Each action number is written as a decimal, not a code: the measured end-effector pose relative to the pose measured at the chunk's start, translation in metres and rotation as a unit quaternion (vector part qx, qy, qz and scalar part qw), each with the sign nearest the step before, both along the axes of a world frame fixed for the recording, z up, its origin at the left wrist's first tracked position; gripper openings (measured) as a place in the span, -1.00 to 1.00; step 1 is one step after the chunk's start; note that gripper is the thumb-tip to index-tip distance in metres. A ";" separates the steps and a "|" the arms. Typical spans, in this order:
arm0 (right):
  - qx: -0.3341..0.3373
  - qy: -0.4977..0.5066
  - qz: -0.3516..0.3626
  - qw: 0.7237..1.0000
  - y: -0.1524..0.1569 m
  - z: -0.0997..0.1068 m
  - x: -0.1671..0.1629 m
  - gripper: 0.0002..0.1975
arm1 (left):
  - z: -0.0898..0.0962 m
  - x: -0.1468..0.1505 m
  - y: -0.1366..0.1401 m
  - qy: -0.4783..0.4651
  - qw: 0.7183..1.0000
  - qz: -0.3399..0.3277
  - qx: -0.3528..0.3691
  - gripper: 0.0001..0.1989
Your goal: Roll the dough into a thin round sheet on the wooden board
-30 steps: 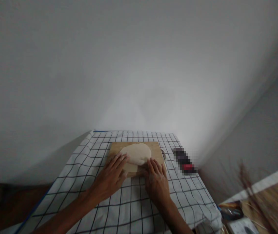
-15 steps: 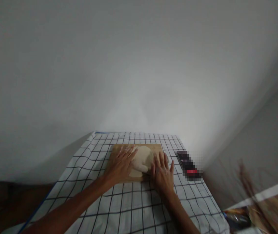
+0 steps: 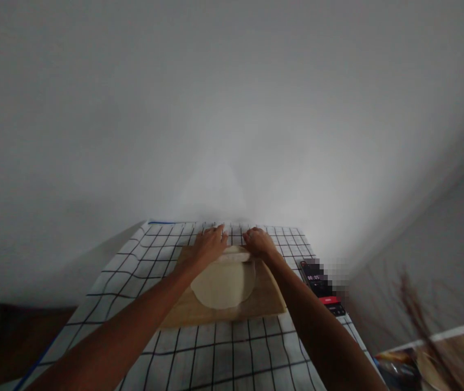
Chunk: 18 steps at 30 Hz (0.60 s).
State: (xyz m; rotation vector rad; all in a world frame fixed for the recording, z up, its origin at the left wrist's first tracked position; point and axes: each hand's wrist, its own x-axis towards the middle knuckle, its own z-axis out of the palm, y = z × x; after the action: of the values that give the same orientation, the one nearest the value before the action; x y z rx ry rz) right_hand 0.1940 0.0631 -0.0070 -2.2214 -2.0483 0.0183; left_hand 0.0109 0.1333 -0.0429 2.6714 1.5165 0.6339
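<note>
A round, flat sheet of dough (image 3: 223, 285) lies on a wooden board (image 3: 270, 301). Across its far part runs a pale rolling pin (image 3: 236, 257), whose ends are hidden beneath my hands and wrists. My left hand (image 3: 211, 243) rests over the pin's left end, fingers stretched forward and somewhat apart. Over the right end is my right hand (image 3: 258, 240), its fingers bent and closed around the pin as far as I can see. Both arms reach out nearly straight.
The table has a white cloth (image 3: 215, 358) with dark grid lines. A phone (image 3: 317, 285) showing a timer, partly pixelated, lies at the right edge. A wall (image 3: 232, 108) rises behind the table. Dry twigs (image 3: 415, 309) and a shiny package (image 3: 397, 369) are low at right.
Both hands have moved away from me to the board's far side, along with the rolling pin. More of the dough's near part now shows, and the board sits slightly turned and nearer.
</note>
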 end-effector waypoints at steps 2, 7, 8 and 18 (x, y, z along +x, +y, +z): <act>0.000 0.002 0.000 1.000 -0.007 -0.005 -0.001 -0.59 | -0.004 -0.002 -0.006 -0.001 1.000 0.003 0.001 -0.56; 0.033 0.029 -0.062 0.997 -0.052 -0.022 -0.012 -0.53 | -0.010 -0.015 -0.049 -0.012 0.998 -0.019 0.051 -0.52; 0.047 0.034 -0.071 0.996 -0.064 -0.025 -0.017 -0.53 | -0.010 -0.018 -0.059 -0.018 0.997 -0.029 0.065 -0.52; 0.193 0.053 -0.047 0.979 -0.190 -0.049 -0.082 -0.53 | -0.014 -0.080 -0.152 -0.019 0.984 -0.141 0.108 -0.51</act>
State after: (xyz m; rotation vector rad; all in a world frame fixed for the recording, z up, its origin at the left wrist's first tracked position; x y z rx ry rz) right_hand 0.1124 -0.1273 -0.0558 -2.0239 -1.7173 -0.2428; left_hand -0.0694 -0.0187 -0.0567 2.9337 1.0838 0.8667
